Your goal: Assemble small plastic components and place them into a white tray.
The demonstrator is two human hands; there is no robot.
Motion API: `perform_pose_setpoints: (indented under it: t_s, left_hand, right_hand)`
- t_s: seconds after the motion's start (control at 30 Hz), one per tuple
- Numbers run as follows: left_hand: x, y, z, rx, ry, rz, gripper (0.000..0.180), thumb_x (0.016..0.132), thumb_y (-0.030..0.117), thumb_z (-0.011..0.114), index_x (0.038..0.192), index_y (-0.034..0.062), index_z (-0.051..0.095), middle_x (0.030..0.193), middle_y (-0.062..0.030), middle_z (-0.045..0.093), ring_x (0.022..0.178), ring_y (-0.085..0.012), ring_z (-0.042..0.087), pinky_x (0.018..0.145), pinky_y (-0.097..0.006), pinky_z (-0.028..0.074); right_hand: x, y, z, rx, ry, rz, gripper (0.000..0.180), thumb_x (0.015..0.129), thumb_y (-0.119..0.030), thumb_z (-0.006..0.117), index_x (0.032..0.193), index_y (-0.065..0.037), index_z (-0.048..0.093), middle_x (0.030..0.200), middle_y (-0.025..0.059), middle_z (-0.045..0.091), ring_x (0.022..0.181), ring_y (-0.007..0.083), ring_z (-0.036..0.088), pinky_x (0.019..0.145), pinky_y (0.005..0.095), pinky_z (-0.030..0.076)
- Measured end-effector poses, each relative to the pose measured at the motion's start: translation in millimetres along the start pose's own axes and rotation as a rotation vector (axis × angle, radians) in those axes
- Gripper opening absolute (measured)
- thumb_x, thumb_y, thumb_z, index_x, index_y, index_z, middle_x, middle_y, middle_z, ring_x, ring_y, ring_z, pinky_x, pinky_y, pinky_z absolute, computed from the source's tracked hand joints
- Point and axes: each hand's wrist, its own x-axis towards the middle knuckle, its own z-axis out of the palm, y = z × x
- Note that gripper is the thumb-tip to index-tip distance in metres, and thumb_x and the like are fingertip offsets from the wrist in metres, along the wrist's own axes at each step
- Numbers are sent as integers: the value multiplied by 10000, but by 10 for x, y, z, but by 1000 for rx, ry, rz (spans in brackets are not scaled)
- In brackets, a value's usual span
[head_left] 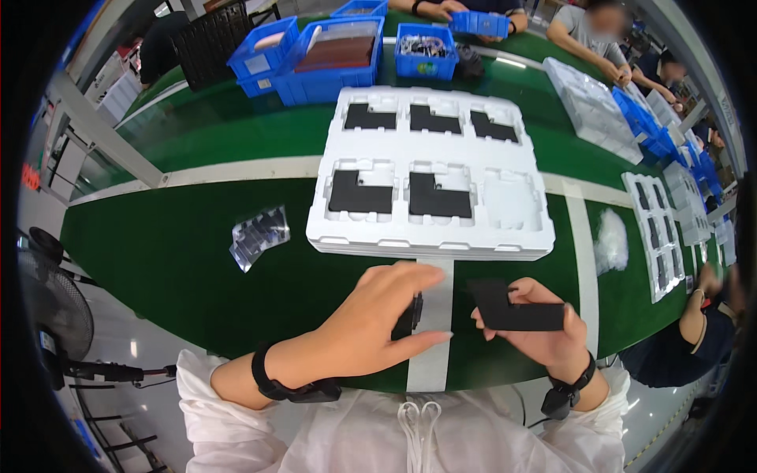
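Head view: right hand (544,335) grips black L-shaped pad (514,310); blue bins (327,83) beyond.

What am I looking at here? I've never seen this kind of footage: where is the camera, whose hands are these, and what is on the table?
The single picture comes from a wide fisheye camera worn on a person's head, looking down, so straight edges bend near the rim. The two bare hands entering from below are the wearer's own; both wrists carry black bands. The right hand holds a flat black L-shaped piece. The left hand grips a small dark object, too hidden to identify. In front of them, on the green table, sits a white foam tray with six pockets: five hold black pieces, the near right one is empty. A small clear bag lies to the left, blue bins stand at the far side, and other people work nearby.
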Motion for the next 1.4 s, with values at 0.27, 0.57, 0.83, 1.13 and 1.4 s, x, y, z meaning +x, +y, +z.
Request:
perform_pose_setpoints:
  t_s: [0.27, 0.57, 0.83, 1.13, 1.4]
  left_hand:
    - [521, 505, -467, -643, 97, -15, 297, 740, 12, 709, 1003, -17, 575, 912, -50, 626, 865, -106, 569, 827, -269, 438]
    - [573, 857, -799, -640, 314, 50, 171, 702, 8, 718, 839, -10, 618, 814, -24, 608, 779, -86, 535, 752, -235, 425]
    - [511, 802, -877, -644, 471, 87, 82, 745, 3, 681, 749, 3, 598, 741, -33, 601, 708, -89, 527, 668, -240, 401]
    - [614, 752, -722, -873, 625, 120, 206, 791, 114, 691, 912, -2, 571, 723, -27, 605, 665, -52, 526, 609, -198, 408]
    - [507, 803, -820, -602, 579, 223, 366, 941, 287, 455, 868, -40, 604, 808, -80, 629, 738, -124, 555, 726, -270, 414]
  right_hand:
    - [286, -216, 401, 148, -88, -122, 614, 892, -527, 350, 1182, 7, 444, 1126, 216, 504, 1001, 322, 510, 856, 428, 406]
    - [390, -693, 894, -826, 403, -725, 167, 859, -111, 593, 850, 55, 606, 673, 3, 568, 576, 11, 436, 522, 155, 318]
    - [560, -626, 1084, -972, 447, -837, 122, 853, -69, 590, 851, 53, 586, 581, -60, 472, 515, -10, 337, 466, 159, 228]
    - [605, -573, 1081, -950, 409, -893, 114, 858, -56, 578, 863, 58, 583, 610, -39, 519, 529, -8, 360, 485, 158, 257]
    - [590, -592, 1081, -763, 362, -859, 136, 875, -60, 561, 901, 72, 580, 697, -20, 562, 592, -6, 411, 542, 144, 306]
